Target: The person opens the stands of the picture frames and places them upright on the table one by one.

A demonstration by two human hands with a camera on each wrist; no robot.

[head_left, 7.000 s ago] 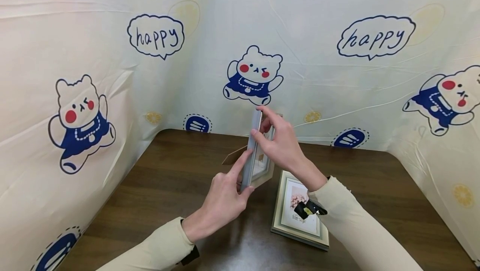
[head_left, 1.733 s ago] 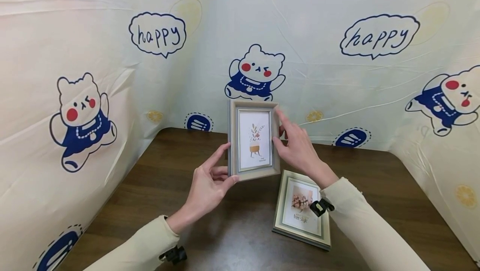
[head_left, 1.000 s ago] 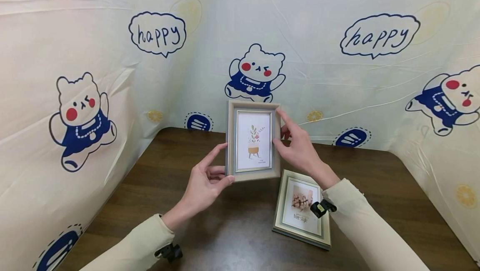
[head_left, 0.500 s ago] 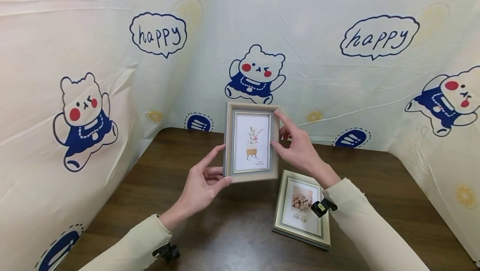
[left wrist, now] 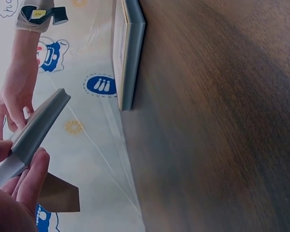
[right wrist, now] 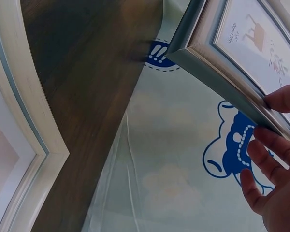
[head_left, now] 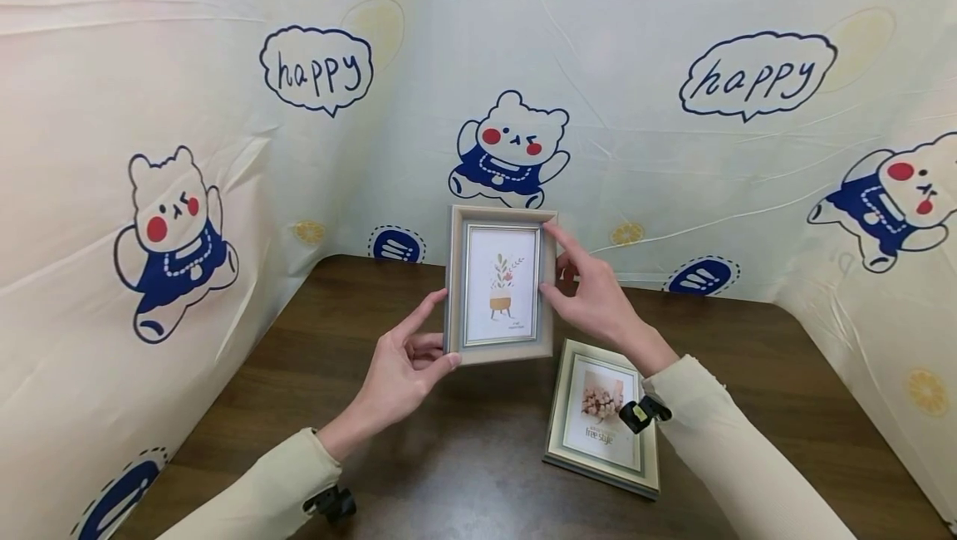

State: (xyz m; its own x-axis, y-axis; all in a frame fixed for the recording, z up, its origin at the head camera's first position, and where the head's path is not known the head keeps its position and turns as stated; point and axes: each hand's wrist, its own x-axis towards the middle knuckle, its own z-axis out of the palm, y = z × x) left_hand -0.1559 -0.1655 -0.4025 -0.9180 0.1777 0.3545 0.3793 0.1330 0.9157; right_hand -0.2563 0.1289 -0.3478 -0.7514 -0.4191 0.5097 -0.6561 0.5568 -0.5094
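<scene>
The left hand (head_left: 399, 374) grips the picture frame (head_left: 503, 287) at its lower left corner, thumb on the front rim and fingers curled along the side and behind. The right hand (head_left: 598, 295) pinches the same frame by its right side, thumb on the front, index finger reaching to the upper right corner. The frame is raised above the dark wooden tabletop (head_left: 463, 473), roughly upright, toward the far edge and nearer the far left corner than the far right one. Its print, a plant in a yellow pot on legs, faces the person. In the left wrist view a brown flap (left wrist: 60, 195) juts out behind the frame

A second frame (head_left: 601, 415) lies face up on the tabletop, between the held frame and the right edge, well in from the far edge, its print showing pink flowers and the words "free style". A black wrist device (head_left: 645, 414) on the right sleeve (head_left: 718, 432) covers part of it from the head view. Beyond the far edge hangs pale fabric (head_left: 635, 149) printed with bears and "happy" bubbles
</scene>
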